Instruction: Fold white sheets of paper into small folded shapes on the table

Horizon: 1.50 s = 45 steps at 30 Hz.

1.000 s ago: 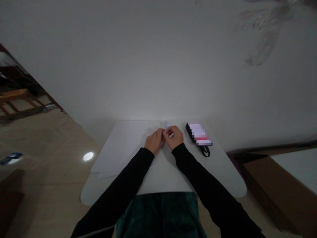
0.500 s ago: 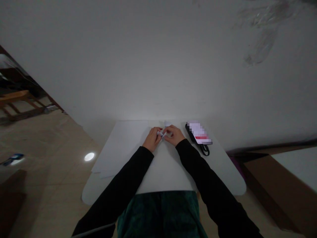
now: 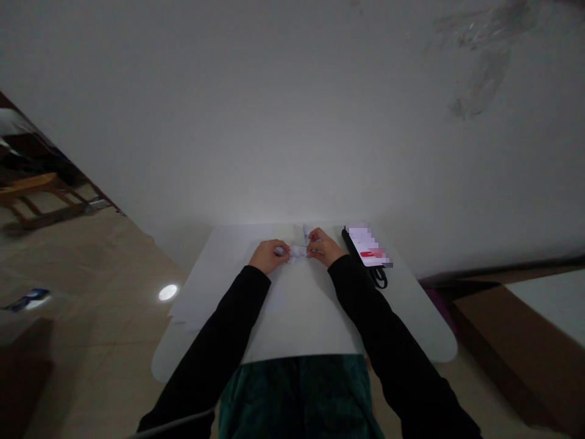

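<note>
A small, crumpled strip of white paper (image 3: 297,252) spans the gap between my hands on the white rounded table (image 3: 183,360). My left hand (image 3: 269,256) pinches its left end, and my right hand (image 3: 322,247) grips its right end. Another white paper tip (image 3: 308,231) rises just beyond my right hand, and I cannot tell whether it joins the strip. A large white sheet (image 3: 219,280) lies under and left of my left hand. Right of my right hand, a black phone (image 3: 367,246) with a lit, pixelated screen rests on the table, with a black cord (image 3: 379,278) looped below it.
The table's far edge meets a white wall. Tiled floor lies to the left, with a wooden chair (image 3: 31,195) and a small blue object (image 3: 30,299). A brown cardboard box (image 3: 496,347) stands to the right. My green-clad lap (image 3: 297,396) sits at the near edge.
My hands have drawn apart, the left moving left, and the paper between them now stretches out as a longer strip. The phone's screen looks brighter.
</note>
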Available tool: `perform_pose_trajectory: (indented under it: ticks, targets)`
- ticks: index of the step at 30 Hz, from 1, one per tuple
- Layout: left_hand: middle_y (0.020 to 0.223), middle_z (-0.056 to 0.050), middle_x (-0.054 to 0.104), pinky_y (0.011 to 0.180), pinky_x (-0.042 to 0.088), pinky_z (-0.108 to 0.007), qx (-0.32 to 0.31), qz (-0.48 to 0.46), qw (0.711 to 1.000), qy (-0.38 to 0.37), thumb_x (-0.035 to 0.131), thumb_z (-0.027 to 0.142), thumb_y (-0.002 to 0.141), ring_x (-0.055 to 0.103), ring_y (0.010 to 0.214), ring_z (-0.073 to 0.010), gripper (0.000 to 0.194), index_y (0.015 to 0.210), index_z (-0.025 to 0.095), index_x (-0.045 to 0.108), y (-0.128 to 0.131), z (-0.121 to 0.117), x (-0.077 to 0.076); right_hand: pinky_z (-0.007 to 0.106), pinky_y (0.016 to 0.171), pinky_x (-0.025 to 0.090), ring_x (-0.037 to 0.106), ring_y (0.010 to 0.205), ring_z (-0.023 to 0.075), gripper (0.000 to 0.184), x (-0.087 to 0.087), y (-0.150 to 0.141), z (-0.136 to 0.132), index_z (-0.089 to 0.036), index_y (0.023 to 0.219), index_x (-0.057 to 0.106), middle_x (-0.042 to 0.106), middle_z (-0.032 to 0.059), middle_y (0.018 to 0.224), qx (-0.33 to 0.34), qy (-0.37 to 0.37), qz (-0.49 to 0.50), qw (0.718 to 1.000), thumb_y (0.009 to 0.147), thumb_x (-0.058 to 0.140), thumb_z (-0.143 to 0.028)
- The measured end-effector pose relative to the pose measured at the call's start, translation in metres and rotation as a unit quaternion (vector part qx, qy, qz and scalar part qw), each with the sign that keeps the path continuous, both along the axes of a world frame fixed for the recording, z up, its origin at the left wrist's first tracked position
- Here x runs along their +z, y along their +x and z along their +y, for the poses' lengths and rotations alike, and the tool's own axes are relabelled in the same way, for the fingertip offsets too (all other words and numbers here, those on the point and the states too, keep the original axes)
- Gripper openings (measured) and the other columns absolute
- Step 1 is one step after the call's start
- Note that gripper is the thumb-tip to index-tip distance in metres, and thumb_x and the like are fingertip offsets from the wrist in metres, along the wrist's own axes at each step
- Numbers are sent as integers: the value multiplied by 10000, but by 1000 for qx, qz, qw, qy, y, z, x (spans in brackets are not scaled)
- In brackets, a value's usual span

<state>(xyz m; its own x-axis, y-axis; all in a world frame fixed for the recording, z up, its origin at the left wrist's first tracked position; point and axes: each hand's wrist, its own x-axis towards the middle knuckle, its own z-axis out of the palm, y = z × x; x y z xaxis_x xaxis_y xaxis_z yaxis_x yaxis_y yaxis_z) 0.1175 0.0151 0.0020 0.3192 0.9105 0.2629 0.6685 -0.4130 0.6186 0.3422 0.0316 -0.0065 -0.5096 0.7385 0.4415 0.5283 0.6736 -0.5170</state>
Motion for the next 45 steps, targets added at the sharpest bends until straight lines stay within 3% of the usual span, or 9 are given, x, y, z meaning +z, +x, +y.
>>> perform_pose_trajectory:
  ticks: [6, 11, 14, 18, 22, 28, 38, 42, 45]
  targets:
    - [834, -28, 736, 767, 511, -273, 35, 98, 994, -27, 598, 234, 731, 654, 743, -167, 199, 847, 192, 754, -3, 4, 14, 258, 717, 485, 578, 740, 126, 118, -1, 3, 0, -177, 730, 703, 579, 27, 858, -10, -32, -32, 999, 715, 664, -66]
    - [776, -28, 718, 709, 500, -269, 92, 191, 974, -77, 682, 310, 694, 657, 769, -192, 165, 817, 245, 771, 2, 5, 33, 259, 713, 501, 608, 830, 144, 255, 1, 6, -6, -178, 786, 720, 597, 53, 969, -83, -28, -32, 996, 672, 584, 5]
    - [812, -42, 712, 712, 498, -283, 97, 244, 960, -96, 758, 357, 628, 658, 803, -215, 176, 771, 256, 764, 12, 7, 40, 291, 754, 506, 603, 932, 185, 69, 3, -4, -15, -165, 742, 710, 601, 85, 1015, -118, -10, -41, 992, 740, 640, -164]
    - [901, -80, 703, 733, 503, -315, 93, 289, 948, -94, 795, 433, 583, 662, 850, -250, 266, 736, 227, 727, 30, 9, 46, 337, 787, 495, 575, 995, 227, 257, 6, -21, -25, -168, 654, 671, 590, 112, 1052, -194, -3, -98, 976, 805, 630, -372]
    - [911, -106, 694, 744, 505, -369, 101, 328, 936, -81, 792, 525, 551, 665, 858, -289, 392, 750, 204, 683, 41, 10, 48, 318, 764, 491, 565, 995, 207, 132, 3, -27, -22, -185, 847, 673, 565, 79, 1072, -210, -26, -102, 972, 766, 673, -288]
    - [886, -114, 686, 733, 497, -372, 110, 338, 932, -66, 802, 540, 511, 662, 865, -299, 450, 756, 195, 647, 40, 16, 43, 295, 831, 448, 524, 1036, 194, 228, -3, -29, -6, -197, 940, 698, 559, 74, 1082, -148, -60, -95, 983, 729, 667, -118]
    - [877, -20, 683, 676, 441, -276, 12, 288, 957, -23, 752, 354, 657, 640, 832, -214, 280, 869, 237, 611, 26, 20, 39, 406, 859, 324, 404, 1069, 274, 103, 4, -33, -6, -237, 780, 740, 529, 84, 1106, -173, -9, -98, 980, 687, 779, -215]
    - [906, -31, 655, 679, 454, -284, -27, 244, 969, -19, 756, 310, 663, 625, 837, -213, 438, 1034, 230, 537, 28, 21, 33, 379, 810, 322, 405, 1051, 261, 143, 4, -39, -8, -257, 901, 731, 544, 83, 1110, -145, 40, -109, 983, 769, 705, -208]
    - [1031, -67, 611, 805, 464, -332, -70, 227, 969, 62, 775, 229, 635, 582, 961, -228, 497, 1066, 210, 527, 28, 26, 29, 387, 805, 320, 428, 1032, 262, 153, 8, -43, -11, -233, 925, 729, 610, 99, 1063, -99, 62, -167, 979, 843, 609, -185]
